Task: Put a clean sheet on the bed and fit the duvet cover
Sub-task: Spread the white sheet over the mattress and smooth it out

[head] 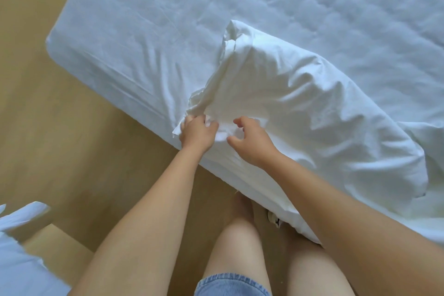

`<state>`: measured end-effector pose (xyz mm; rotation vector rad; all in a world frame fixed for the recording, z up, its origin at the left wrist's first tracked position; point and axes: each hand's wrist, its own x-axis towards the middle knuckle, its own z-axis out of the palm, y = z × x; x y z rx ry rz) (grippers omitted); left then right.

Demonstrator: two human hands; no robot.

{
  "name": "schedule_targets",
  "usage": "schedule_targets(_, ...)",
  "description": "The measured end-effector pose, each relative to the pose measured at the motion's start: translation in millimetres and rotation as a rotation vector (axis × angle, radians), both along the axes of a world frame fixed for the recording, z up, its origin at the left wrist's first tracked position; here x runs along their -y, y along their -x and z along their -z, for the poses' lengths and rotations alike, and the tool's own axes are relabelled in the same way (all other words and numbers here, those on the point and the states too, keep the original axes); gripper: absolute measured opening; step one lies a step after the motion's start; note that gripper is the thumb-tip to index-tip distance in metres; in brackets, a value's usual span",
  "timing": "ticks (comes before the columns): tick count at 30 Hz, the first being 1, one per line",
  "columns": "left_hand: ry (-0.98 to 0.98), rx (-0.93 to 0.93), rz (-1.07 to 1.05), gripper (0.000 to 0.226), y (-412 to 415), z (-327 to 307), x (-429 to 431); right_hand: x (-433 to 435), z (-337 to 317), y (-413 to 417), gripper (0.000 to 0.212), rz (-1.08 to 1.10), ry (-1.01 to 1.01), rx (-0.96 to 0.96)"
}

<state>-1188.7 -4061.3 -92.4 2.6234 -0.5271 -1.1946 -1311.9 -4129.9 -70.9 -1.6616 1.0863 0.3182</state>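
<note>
Fingers point(210, 125) of the left hand point(197, 133) curl tight round a bunched corner of the cover point(300, 103) and pinch it at the near edge of the bed point(72, 60). The right hand point(252, 145), just beside it, has its fingers half curled and spread like a claw over the cloth, with nothing that I can see caught between them. From the pinched corner the cover rises in a taut ridge, then lies as a puffed, creased heap along the near side. It rests on the sheet point(144, 38), which is spread across the mattress and wrapped down its corner. Beyond the bed is bare floor point(48, 139); a white bundle point(21, 235) sits at lower left, and I cannot tell what it is. From my station I judge three risks. The left pinch holds only a small fold, so a sharp pull could slip it free. If the right hand closes on the wrong layer, the cover may twist. Dragging the heap towards the edge could rumple the sheet, pull it off the corner, or spill the cover to the floor.
</note>
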Motion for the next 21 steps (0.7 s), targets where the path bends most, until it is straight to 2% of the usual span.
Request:
schedule_targets(4,0.41,-0.315,-0.212,0.037,23.7,-40.0,21.6,-4.5,-9.3,5.8,0.095,-0.007,-0.073,0.114)
schedule_targets(5,0.478,-0.365,-0.266,0.039,27.7,-48.7,28.0,-3.1,-12.3,8.8,0.096,0.061,-0.047,0.129)
schedule_targets(6,0.538,-0.411,-0.31,0.038,29.9,-56.7,34.9,1.1,-14.4,11.7,0.086,0.159,0.021,0.151)
schedule_targets(8,0.635,-0.505,-0.309,0.028,31.3,-70.5,51.3,18.3,-22.1,16.4,0.04,0.359,0.205,0.189)
schedule_targets(9,0.677,-0.544,-0.255,0.022,31.9,-76.6,59.8,30.8,-26.6,18.1,0.023,0.444,0.258,0.197)
schedule_targets(11,0.721,-0.525,-0.122,0.014,33.3,-83.8,76.0,60.2,-36.5,22.0,0.018,0.634,0.247,0.278)
schedule_targets(13,0.712,-0.189,0.07,0.039,30.7,-86.7,91.6,92.8,-51.3,26.5,0.019,0.752,0.189,0.314)
schedule_targets(15,0.706,0.177,0.352,0.073,24.9,-87.1,109.3,122.1,-62.7,32.9,0.013,0.671,0.148,0.25)
schedule_targets(16,0.662,0.232,0.497,0.09,22.8,-87.5,120.4,133.0,-66.8,35.9,0.011,0.604,0.124,0.208)
schedule_targets(18,0.494,0.092,0.763,0.114,25.4,-87.4,146.4,146.5,-72.9,41.3,0.016,0.527,0.079,0.154)
schedule_targets(19,0.383,-0.02,0.861,0.114,29.4,-87.7,158.5,150.8,-73.7,43.2,0.017,0.532,0.07,0.141)
schedule_targets(20,0.296,-0.126,0.905,0.105,33.1,-87.9,168.5,153.4,-72.6,45.3,0.014,0.564,0.076,0.136)
schedule_targets(21,0.269,-0.197,0.902,0.084,36.1,-86.9,176.1,153.8,-72.0,47.8,0.008,0.616,0.08,0.128)
